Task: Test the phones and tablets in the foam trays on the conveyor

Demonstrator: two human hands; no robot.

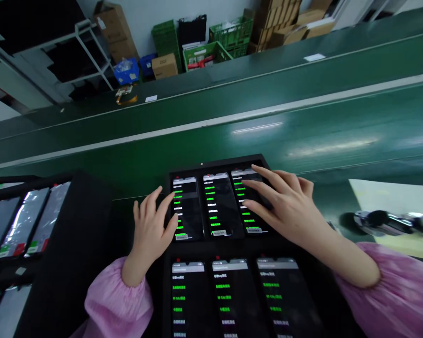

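A black tray (162,263) in front of me holds two rows of three phones with lit screens showing green text. My left hand (151,230) rests with spread fingers at the left edge of the far-left phone (188,209), thumb on its screen. My right hand (285,202) lies flat over the far-right phone (248,202), fingertips touching its screen. The far-middle phone (220,206) is uncovered between them. The near row (232,295) lies under my wrists. Pink sleeves cover both forearms.
A second black tray (84,225) on the left holds several phones in shiny film. A green conveyor belt (232,136) runs behind the trays. Cardboard boxes and green crates (215,42) stand beyond it. A dark tool (384,220) lies at right.
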